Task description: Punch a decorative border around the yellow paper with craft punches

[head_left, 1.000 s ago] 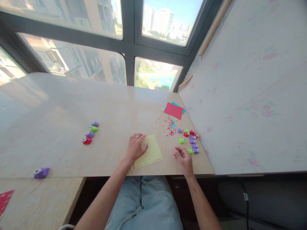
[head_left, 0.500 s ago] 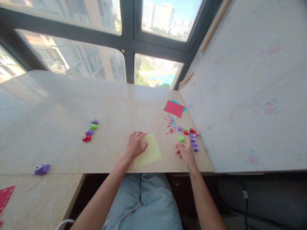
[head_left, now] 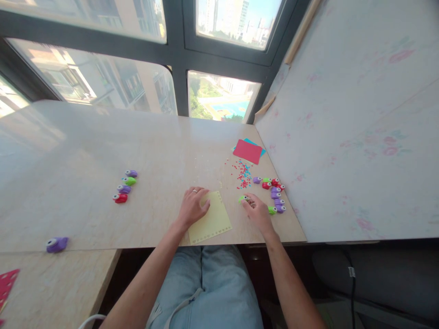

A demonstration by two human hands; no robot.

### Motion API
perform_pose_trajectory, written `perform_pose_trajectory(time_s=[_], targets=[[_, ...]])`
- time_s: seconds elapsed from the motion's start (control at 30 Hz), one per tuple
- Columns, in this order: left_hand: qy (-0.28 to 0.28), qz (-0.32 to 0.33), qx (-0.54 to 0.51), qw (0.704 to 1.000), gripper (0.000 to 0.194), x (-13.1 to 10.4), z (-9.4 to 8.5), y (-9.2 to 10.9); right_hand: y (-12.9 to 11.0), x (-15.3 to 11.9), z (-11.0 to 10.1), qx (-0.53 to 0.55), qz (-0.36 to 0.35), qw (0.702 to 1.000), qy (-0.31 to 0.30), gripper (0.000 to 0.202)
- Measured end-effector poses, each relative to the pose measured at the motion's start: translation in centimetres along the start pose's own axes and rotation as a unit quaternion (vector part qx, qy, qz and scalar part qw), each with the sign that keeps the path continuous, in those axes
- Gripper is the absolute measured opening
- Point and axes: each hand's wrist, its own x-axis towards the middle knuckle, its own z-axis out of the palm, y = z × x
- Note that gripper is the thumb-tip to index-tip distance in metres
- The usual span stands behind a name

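Observation:
My left hand [head_left: 194, 208] lies flat on the upper left part of a sheet of yellow paper [head_left: 216, 217], its fingers stretched out. Small punched holes run along the paper's right and lower edges. To the right of the sheet, my right hand [head_left: 258, 212] is closed round a small green craft punch [head_left: 243, 198]. Just beyond that hand is a cluster of punches, among them purple ones [head_left: 275, 193], red ones [head_left: 266, 185] and another green punch [head_left: 272, 210] partly hidden by the hand.
Red and blue paper bits [head_left: 244, 175] are scattered below a stack of red card [head_left: 247, 151] and blue card [head_left: 263, 152]. A row of several punches [head_left: 124, 188] stands at left. Nearer is a purple punch [head_left: 57, 244]. A wall [head_left: 360, 137] borders the right side.
My right hand has taken hold of the green punch and moved it left, toward the yellow paper. My left hand stays on the sheet. The view has shifted slightly.

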Motion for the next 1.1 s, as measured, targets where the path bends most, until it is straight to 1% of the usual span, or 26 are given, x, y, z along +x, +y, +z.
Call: perform_pose_trajectory(time_s=[0.13, 0.2, 0.3, 0.4, 0.47, 0.53, 0.67, 0.8, 0.87, 0.97, 1.1], targets=[[0.007, 0.003, -0.010, 1.000, 0.024, 0.0, 0.0, 0.0, -0.2, 0.0, 0.6, -0.084, -0.065, 0.994, 0.009, 0.033], [0.007, 0.002, -0.011, 1.000, 0.023, 0.0, -0.1, 0.0, -0.4, -0.1, 1.1, -0.119, -0.082, 0.989, 0.021, 0.029], [0.009, -0.002, -0.010, 1.000, 0.024, 0.0, -0.1, 0.1, -0.8, -0.3, 1.7, -0.167, -0.081, 0.982, 0.033, 0.025], [0.012, -0.004, -0.014, 1.000, 0.025, 0.1, -0.2, 0.2, -1.2, -0.3, 2.3, -0.186, -0.070, 0.979, 0.035, 0.022], [0.010, -0.011, -0.022, 1.000, 0.025, 0.1, -0.2, 0.1, -1.5, -0.2, 2.6, -0.175, -0.079, 0.981, 0.034, 0.021], [0.009, -0.021, -0.036, 0.999, 0.024, 0.2, -0.2, 0.1, -1.5, -0.1, 2.7, -0.153, -0.106, 0.982, 0.024, 0.026], [0.004, -0.038, -0.058, 0.998, 0.020, 0.2, -0.2, -0.2, -1.2, 0.0, 2.8, -0.091, -0.169, 0.981, -0.026, 0.041], [-0.012, -0.042, -0.065, 0.997, 0.018, 0.2, -0.2, -0.3, -0.4, 0.0, 2.5, -0.036, -0.195, 0.978, -0.073, 0.050], [-0.014, -0.045, -0.065, 0.997, 0.018, 0.3, -0.2, -0.3, -0.1, 0.1, 2.2, -0.035, -0.202, 0.976, -0.072, 0.048], [-0.022, -0.050, -0.061, 0.997, 0.017, 0.5, -0.3, -0.3, 0.2, 0.4, 1.9, -0.049, -0.205, 0.976, -0.062, 0.038], [-0.037, -0.063, -0.056, 0.996, 0.015, 1.0, -0.3, -0.2, 0.2, 0.8, 1.8, -0.054, -0.220, 0.970, -0.088, 0.028]])
